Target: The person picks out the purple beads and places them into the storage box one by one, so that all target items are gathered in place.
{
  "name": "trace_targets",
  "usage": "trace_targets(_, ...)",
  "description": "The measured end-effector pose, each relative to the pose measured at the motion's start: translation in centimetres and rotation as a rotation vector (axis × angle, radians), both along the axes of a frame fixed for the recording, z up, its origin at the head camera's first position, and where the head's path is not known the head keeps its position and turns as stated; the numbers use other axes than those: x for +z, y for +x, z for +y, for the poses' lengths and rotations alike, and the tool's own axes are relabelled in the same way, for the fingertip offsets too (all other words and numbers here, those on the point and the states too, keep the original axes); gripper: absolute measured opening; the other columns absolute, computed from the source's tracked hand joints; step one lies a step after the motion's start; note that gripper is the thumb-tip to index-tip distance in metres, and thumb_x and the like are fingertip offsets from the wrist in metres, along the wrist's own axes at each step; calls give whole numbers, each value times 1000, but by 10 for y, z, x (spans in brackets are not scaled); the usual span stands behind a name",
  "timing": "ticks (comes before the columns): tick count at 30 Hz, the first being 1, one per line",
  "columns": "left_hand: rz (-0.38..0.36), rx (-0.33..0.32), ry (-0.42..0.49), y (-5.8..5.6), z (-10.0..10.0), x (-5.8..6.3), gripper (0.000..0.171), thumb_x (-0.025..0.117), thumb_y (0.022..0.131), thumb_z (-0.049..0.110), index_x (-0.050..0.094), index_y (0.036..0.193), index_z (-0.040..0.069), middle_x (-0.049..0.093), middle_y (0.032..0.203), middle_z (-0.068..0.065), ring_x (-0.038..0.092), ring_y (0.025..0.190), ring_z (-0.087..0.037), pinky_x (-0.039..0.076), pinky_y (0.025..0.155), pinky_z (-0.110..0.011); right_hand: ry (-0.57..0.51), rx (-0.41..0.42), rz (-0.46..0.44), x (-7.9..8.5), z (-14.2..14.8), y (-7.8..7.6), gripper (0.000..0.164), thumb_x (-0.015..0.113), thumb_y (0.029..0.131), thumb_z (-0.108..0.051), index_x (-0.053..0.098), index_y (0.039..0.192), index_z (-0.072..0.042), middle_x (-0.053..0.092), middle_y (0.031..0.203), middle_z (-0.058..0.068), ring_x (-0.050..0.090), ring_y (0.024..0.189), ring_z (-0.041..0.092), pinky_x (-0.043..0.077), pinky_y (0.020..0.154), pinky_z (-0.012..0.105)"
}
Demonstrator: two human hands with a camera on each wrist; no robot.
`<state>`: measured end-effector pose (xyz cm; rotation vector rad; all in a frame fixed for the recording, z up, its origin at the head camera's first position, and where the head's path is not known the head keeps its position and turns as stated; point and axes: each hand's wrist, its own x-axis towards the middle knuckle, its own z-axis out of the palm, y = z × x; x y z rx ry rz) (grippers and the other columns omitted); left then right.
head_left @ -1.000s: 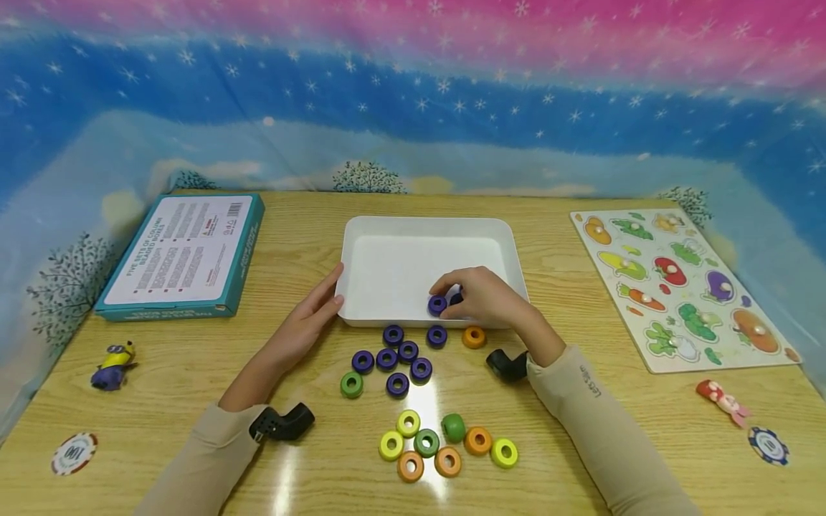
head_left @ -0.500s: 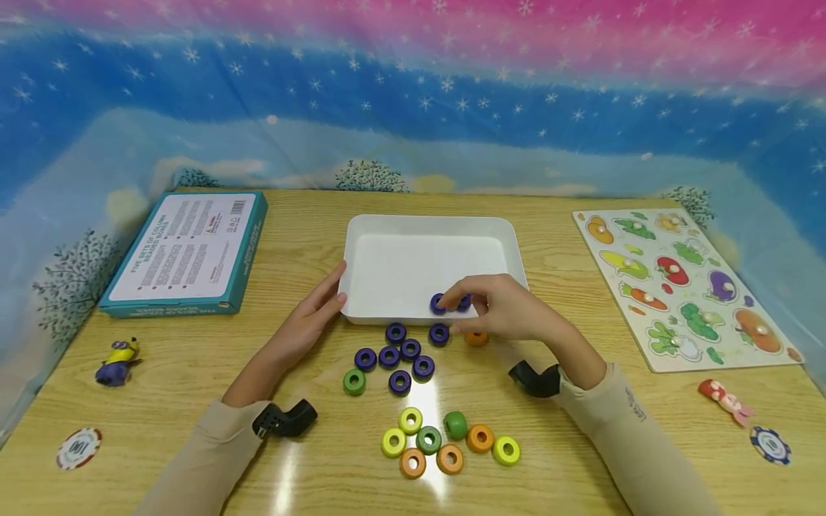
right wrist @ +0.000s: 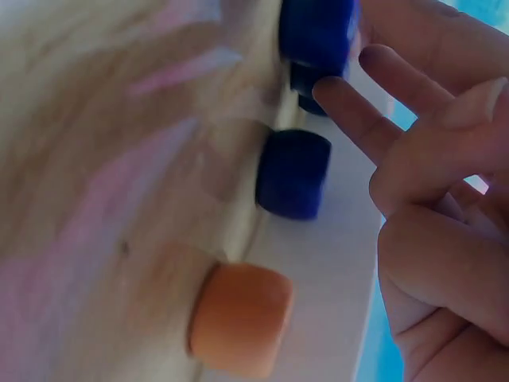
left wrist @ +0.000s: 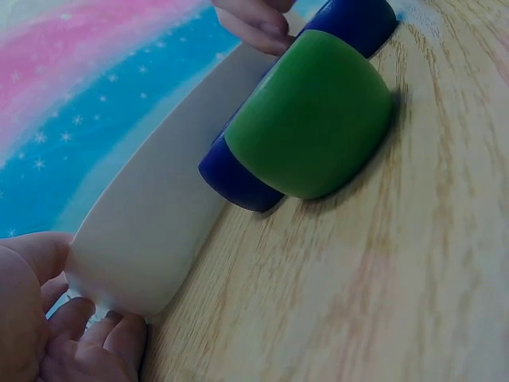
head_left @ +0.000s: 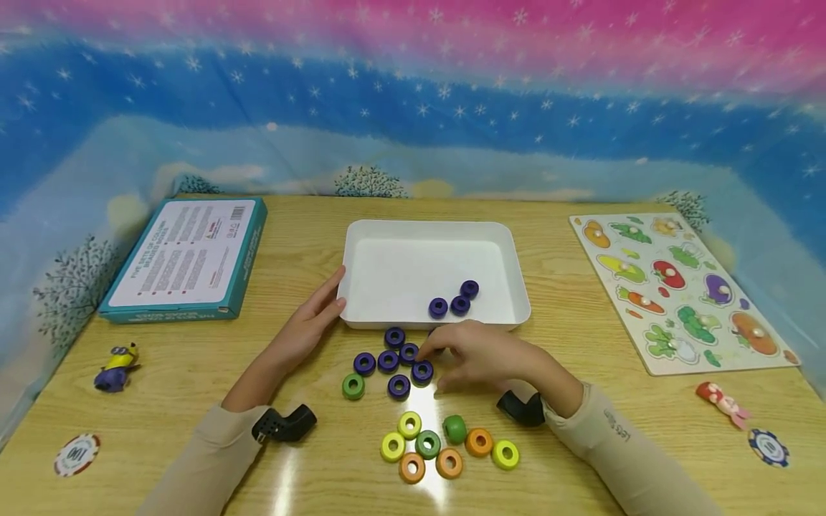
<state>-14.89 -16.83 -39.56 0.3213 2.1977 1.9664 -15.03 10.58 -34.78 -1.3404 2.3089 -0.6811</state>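
Note:
My left hand (head_left: 302, 328) grips the left side of a white tray (head_left: 400, 269), thumb and fingers at its near corner. Inside the tray, near its front wall, lie three purple ring beads (head_left: 460, 306). My right hand (head_left: 480, 352) hovers in front of the tray, thumb and fingers apart and holding nothing. Its fingertips are close to a purple bead (head_left: 422, 372) in a loose group of several on the table. Another purple bead (right wrist: 294, 173) and an orange bead (right wrist: 242, 320) show in the right wrist view; in the head view my right hand mostly covers them.
A green bead (head_left: 353, 386) lies beside the purple group. Nearer are several yellow, green and orange beads (head_left: 449, 463). A teal box (head_left: 183, 254) stands left, a vegetable puzzle board (head_left: 684, 287) right. Small figures (head_left: 116, 369) and poker chips (head_left: 77, 455) lie toward the sides.
My right hand has let go of purple beads in the tray and moved back over its front wall toward the purple group. Three purple beads now show inside. My left hand stays at the tray.

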Motion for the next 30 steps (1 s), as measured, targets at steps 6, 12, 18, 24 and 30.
trace_targets(6, 4, 12, 2, 0, 0, -2, 50, 38, 91, 23, 16, 136, 18, 11, 139, 5, 10, 124, -9, 14, 99, -32, 1, 25, 46, -6, -6, 2, 37, 71, 67, -29, 60, 101, -19, 54, 96, -13, 49, 90, 3, 38, 80, 21)
trace_targets(12, -3, 11, -2, 0, 0, -2, 50, 38, 91, 23, 16, 136, 19, 11, 138, 6, 9, 124, -8, 13, 99, -32, -18, 48, 7, -8, -8, 2, 33, 72, 66, -25, 61, 96, -19, 55, 92, -14, 49, 86, 1, 39, 76, 18)
trace_targets(18, 8, 0, -8, -2, -1, -1, 50, 37, 91, 23, 16, 136, 20, 10, 139, 5, 8, 124, -8, 13, 99, -32, -41, 47, -3, 6, 2, -5, 32, 71, 68, -25, 60, 97, -21, 53, 87, -15, 47, 67, 5, 39, 60, 19)
trace_targets(24, 8, 3, -8, -3, 0, 0, 50, 38, 91, 23, 16, 136, 19, 11, 139, 5, 9, 124, -8, 13, 99, -32, -149, -210, 20, 30, 31, -34, 32, 67, 72, -26, 59, 102, -20, 54, 81, -7, 35, 43, 9, 32, 41, 23)
trace_targets(30, -2, 15, -20, 1, 0, 0, 50, 38, 91, 22, 16, 136, 17, 11, 138, 6, 9, 124, -8, 13, 99, -32, -141, -540, 54, 21, 50, -66, 31, 67, 72, -24, 60, 101, -15, 57, 93, 2, 34, 47, 13, 30, 45, 26)
